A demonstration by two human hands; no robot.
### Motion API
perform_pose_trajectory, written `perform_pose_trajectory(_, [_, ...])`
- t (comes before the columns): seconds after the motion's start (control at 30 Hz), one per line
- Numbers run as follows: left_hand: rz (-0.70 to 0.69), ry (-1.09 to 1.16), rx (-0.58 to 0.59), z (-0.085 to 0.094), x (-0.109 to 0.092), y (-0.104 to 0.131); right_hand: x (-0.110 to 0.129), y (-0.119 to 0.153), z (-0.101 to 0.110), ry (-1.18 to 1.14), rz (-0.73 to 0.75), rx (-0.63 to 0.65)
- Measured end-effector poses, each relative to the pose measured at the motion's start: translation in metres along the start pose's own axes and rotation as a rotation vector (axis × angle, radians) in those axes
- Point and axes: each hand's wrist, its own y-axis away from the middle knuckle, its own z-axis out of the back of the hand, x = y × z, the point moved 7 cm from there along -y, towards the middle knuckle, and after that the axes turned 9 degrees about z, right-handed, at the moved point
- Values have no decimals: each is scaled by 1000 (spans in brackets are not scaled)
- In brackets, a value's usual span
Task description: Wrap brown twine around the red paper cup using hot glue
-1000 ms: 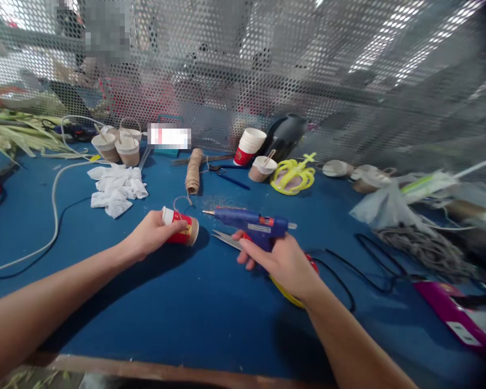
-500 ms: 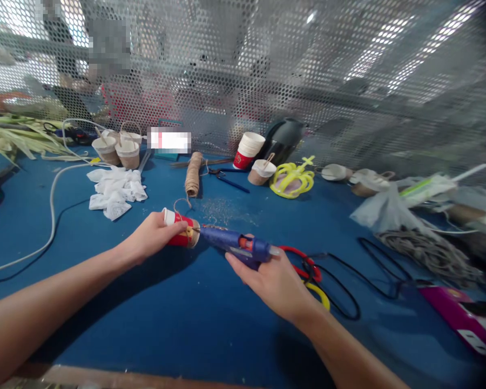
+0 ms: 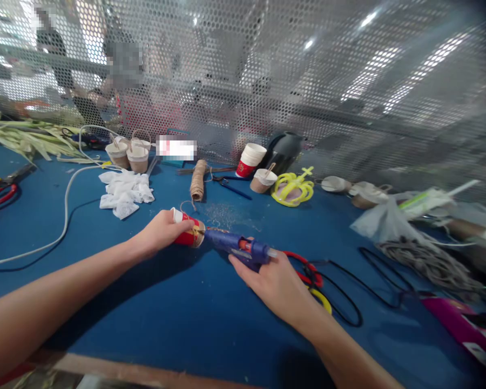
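Observation:
My left hand (image 3: 162,232) is closed around a red and white paper cup (image 3: 191,237), which lies on its side above the table with its base facing right. Twine is wound round the base end of the cup. A thin strand runs from there toward a twine roll (image 3: 198,182) behind it. In my right hand (image 3: 279,281) is a blue hot glue gun (image 3: 235,244), with a clear glue stick poking out of its back. Its nozzle points left and meets, or nearly meets, the cup's twine-covered end; I cannot tell which.
Small twine-covered cups (image 3: 137,159), white lace (image 3: 127,189), pliers (image 3: 235,186), stacked paper cups (image 3: 253,156) and a yellow crown (image 3: 292,189) stand toward the perforated metal screen (image 3: 210,70). Scissors (image 3: 8,186) lie left. A black cord (image 3: 348,270) and grey rope (image 3: 429,265) lie right.
The view has shifted slightly, so things on the left appear further right and lower. Both hands keep their holds, and the nozzle stays at the cup's twine-wound end.

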Motion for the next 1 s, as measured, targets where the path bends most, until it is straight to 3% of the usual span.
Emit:
perform_pose_trajectory(0.33, [17,87,-19,1,-2,2,7,1,-2,95,78,30])
perform_pose_trajectory(1.0, [-15,32,-52,3,-1,1,2,4,-3,210,124,-10])
